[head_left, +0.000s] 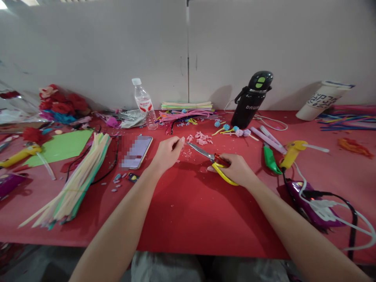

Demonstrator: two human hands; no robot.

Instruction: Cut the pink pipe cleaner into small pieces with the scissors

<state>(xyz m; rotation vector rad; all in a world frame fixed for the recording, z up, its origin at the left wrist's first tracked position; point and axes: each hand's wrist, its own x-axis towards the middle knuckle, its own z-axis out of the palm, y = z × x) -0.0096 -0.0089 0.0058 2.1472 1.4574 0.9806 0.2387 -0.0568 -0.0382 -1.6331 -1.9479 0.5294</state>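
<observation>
Right hand [239, 168] curled round scissors [213, 157], left hand [168, 152] pinched closed (contents unclear): we should keep fingertips [182, 141] clear of blades [199, 149].

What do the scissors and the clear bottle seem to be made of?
Scissors: probably metal blades, grey with a sheen; handles likely plastic, smooth, solid yellow and red. Clear bottle: likely plastic, glossy, judging by its see-through sides and highlights.

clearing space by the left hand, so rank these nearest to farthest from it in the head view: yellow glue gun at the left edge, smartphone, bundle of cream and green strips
1. Smartphone, just left of the left hand
2. Bundle of cream and green strips, farther left, past the smartphone
3. Yellow glue gun, at the picture's left edge
</observation>
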